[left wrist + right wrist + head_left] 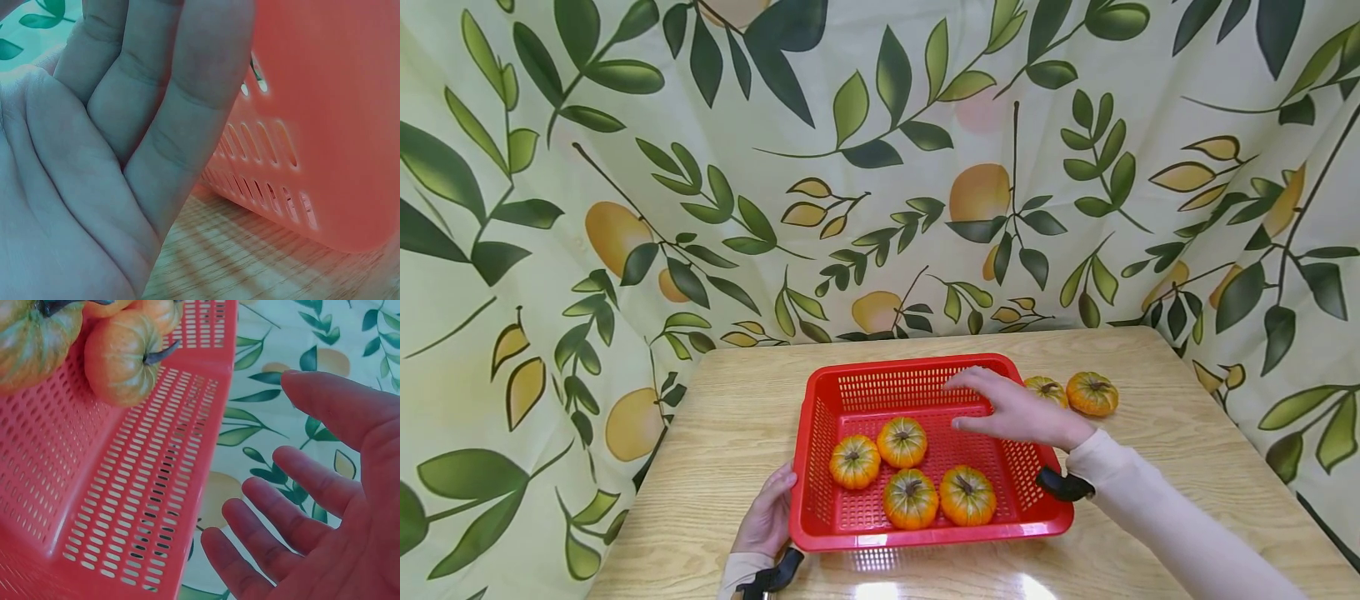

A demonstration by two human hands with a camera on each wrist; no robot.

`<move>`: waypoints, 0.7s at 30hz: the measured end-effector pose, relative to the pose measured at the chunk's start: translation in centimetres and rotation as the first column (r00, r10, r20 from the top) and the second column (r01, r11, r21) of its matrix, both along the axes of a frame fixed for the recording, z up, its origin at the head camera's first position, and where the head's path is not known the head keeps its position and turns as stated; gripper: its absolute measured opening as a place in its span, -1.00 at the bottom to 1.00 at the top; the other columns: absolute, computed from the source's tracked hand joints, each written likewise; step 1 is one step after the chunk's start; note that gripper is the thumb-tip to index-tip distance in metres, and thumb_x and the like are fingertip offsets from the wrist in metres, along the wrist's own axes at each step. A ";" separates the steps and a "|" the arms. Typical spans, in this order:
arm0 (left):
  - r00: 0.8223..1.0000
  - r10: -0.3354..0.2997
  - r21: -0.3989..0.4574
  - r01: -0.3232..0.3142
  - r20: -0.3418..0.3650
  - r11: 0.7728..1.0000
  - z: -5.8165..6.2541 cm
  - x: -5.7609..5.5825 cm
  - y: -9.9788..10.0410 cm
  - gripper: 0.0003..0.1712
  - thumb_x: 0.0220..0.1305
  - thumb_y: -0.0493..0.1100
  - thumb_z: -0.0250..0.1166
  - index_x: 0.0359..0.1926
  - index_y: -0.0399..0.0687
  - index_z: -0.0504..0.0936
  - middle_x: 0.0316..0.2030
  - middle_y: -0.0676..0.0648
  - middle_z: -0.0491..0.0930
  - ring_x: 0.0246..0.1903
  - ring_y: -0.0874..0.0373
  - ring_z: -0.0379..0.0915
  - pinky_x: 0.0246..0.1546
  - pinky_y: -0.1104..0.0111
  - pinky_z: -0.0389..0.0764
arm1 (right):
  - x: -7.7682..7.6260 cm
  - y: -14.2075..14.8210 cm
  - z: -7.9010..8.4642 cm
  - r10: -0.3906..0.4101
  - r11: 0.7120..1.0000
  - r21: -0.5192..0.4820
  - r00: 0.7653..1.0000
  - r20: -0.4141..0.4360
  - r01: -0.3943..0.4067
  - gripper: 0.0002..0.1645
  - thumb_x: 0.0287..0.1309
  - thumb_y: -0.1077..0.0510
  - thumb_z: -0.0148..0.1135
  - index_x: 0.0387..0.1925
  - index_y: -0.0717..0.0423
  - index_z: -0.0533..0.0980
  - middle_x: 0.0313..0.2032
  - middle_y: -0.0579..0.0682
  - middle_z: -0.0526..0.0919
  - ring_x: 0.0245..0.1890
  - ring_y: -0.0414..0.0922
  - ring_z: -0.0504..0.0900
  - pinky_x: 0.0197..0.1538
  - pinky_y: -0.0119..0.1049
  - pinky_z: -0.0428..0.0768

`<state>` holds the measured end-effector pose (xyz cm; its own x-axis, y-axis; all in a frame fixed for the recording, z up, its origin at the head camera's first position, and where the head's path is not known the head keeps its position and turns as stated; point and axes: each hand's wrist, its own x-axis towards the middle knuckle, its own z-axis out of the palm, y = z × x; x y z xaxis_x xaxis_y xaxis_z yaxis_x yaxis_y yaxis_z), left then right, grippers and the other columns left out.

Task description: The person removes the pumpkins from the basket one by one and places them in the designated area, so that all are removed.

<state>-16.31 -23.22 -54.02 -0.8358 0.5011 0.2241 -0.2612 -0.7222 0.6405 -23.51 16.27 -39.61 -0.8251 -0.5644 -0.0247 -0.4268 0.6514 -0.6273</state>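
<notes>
The red plastic basket (925, 535) stood beneath my right hand (1022, 408), fingers spread and grasping nothing, and beside my left hand (763, 517), its fingers straight against the slotted wall (350, 144). Four squat, ribbed pumpkins (911, 500) sat inside, two more (1092, 394) beyond it on the wood-grained table (737, 400).

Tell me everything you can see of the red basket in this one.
The red basket is rectangular with rounded corners, open-topped, apparently plastic, with a smooth solid rim, slotted walls and a perforated floor. It sits upright on the wood-grain table, holding four orange pumpkins. The left grip touches its left side; the right grip hovers above its right part, apparently without contact.
</notes>
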 end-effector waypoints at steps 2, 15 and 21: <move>1.000 0.000 0.001 0.000 -0.003 1.000 0.0 0.0 0.0 -0.51 0.55 -0.31 -0.26 0.26 -0.10 0.51 0.09 -0.05 0.71 0.05 0.22 0.67 0.16 0.39 0.61 | 0.1 -0.1 -0.1 0.002 1.000 0.010 1.000 0.022 -0.002 -0.33 0.22 -0.16 0.38 0.31 -0.08 0.45 0.34 0.05 0.45 0.34 0.13 0.40 0.28 0.18 0.53; 1.000 -0.004 -0.004 0.004 0.001 1.000 0.1 0.0 0.0 -0.52 0.55 -0.30 -0.25 0.26 -0.11 0.50 0.09 -0.05 0.71 0.05 0.21 0.67 0.15 0.39 0.61 | 0.6 -1.0 -1.1 0.019 0.999 0.036 0.996 0.090 -0.023 -0.38 0.19 -0.18 0.40 0.25 -0.20 0.49 0.35 -0.01 0.46 0.36 0.08 0.42 0.33 0.17 0.50; 1.000 0.004 -0.019 -0.004 0.008 1.000 0.0 0.0 0.0 -0.52 0.56 -0.29 -0.24 0.26 -0.10 0.51 0.09 -0.04 0.71 0.05 0.22 0.66 0.16 0.39 0.60 | 0.6 -1.3 -1.7 0.066 0.997 0.027 0.992 0.108 -0.069 -0.39 0.20 -0.17 0.41 0.25 -0.19 0.49 0.30 -0.03 0.50 0.33 0.09 0.46 0.32 0.16 0.50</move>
<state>-16.28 -23.19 -53.98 -0.8395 0.5019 0.2082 -0.2635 -0.7111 0.6518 -22.92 15.02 -41.27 -0.7769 -0.6163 -0.1289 -0.4019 0.6430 -0.6520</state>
